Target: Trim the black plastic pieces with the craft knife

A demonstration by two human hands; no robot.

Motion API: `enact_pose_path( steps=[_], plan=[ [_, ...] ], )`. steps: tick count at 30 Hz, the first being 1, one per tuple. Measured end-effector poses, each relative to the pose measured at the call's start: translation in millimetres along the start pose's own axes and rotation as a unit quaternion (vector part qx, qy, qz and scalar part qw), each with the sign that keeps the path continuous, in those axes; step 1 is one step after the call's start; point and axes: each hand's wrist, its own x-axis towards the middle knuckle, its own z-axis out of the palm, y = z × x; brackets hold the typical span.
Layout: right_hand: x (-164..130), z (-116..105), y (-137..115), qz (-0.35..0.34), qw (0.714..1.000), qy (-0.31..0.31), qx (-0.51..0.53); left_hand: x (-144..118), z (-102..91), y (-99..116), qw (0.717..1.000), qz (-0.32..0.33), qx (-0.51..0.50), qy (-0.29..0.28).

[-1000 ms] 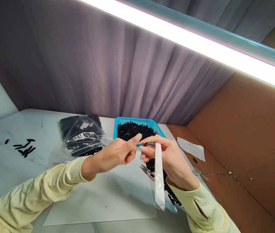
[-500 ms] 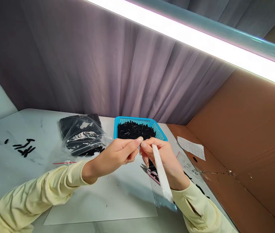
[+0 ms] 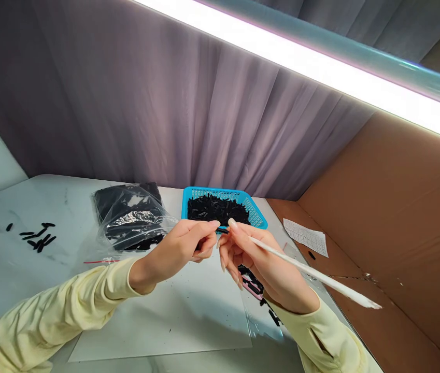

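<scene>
I see the white strip [image 3: 313, 273] has swung from hanging down to pointing out right, pinched in my right hand [image 3: 260, 261]; my left hand [image 3: 183, 246] pinches a small black piece [image 3: 222, 230] (barely visible) before the blue basket [image 3: 256, 215].

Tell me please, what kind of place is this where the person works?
Probably a small-parts sorting or packing bench in a workshop. A blue basket full of small black parts sits on the white table, beside a clear bag of more parts, under a long strip light, with cardboard screening the side.
</scene>
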Motion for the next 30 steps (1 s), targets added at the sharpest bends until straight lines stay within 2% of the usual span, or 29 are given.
enact_pose_path(
  steps=[18,23,30],
  plan=[
    [-4.2,4.1,-4.0,-0.036,0.997,0.02,-0.066,-3.4,-0.8,0.6,1.0,0.002,0.001,-0.024],
    [-5.6,5.6,-3.2,-0.048,0.996,0.045,-0.062,-4.9,-1.4,0.1,0.999,0.005,0.002,-0.033],
    [-3.1,3.3,-3.4,-0.017,1.0,0.013,-0.018,-6.2,-0.6,0.4,0.999,0.019,0.006,-0.028]
  ],
)
